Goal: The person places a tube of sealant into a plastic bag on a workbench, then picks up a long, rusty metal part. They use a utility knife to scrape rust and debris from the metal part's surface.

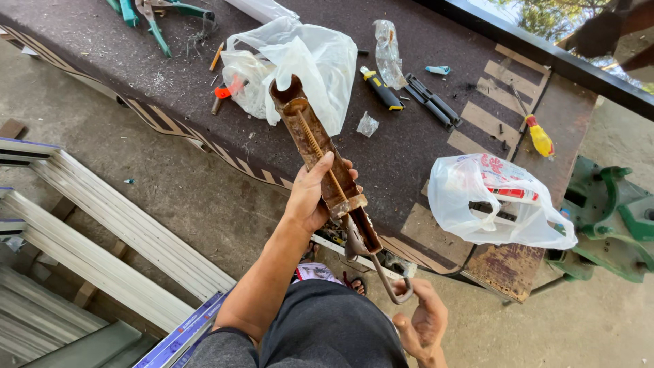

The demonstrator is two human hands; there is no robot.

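Gripping a rusty caulking gun (320, 153) around the middle of its barrel, the left hand (315, 194) has its fingers (346, 178) wrapped over the open half-tube and the thumb laid along the near edge. The right hand (422, 320) is below, its fingers curled and hooked on the bent end of the plunger rod (394, 289). The gun hangs in the air above the near edge of the bench (170, 88), nose up toward a white bag (306, 61). It looks stiff, fairly heavy steel, rough and flaky rather than slippery; the barrel's thin edges may bite, so the mid-barrel and handle seem the safest holds.
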